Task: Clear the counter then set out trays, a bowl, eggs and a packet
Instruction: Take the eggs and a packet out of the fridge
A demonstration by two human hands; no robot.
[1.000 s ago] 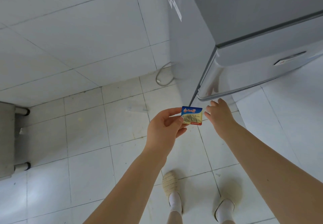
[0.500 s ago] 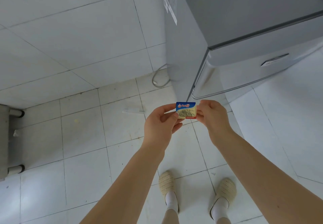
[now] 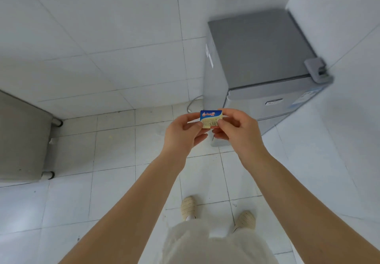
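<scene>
Both hands meet out in front at chest height, and between them sits the packet (image 3: pixel 211 119), a small flat rectangle with a blue band across the top, a yellow panel below and a thin red strip at the bottom edge. Left hand (image 3: pixel 186 132) pinches its left edge, thumb on the face and fingers curled behind. Right hand (image 3: pixel 236 129) grips the right edge the same way, thumb pressed on the yellow panel, forefinger over the top corner. So each hand is closed on the packet, holding it face up towards the camera, clear of everything else.

Behind the packet stands a small grey fridge (image 3: pixel 261 58) against the white tiled wall (image 3: pixel 102 37), its door closed, a hinge cap at its top right corner. A thin cable (image 3: pixel 192 104) loops on the floor beside its left side. Off to the left, a grey cabinet (image 3: pixel 20 140) rests on short round feet. Down below, white floor tiles (image 3: pixel 115 152), pale trousers and two cream slippers (image 3: pixel 188 208), toes pointing towards the fridge.
</scene>
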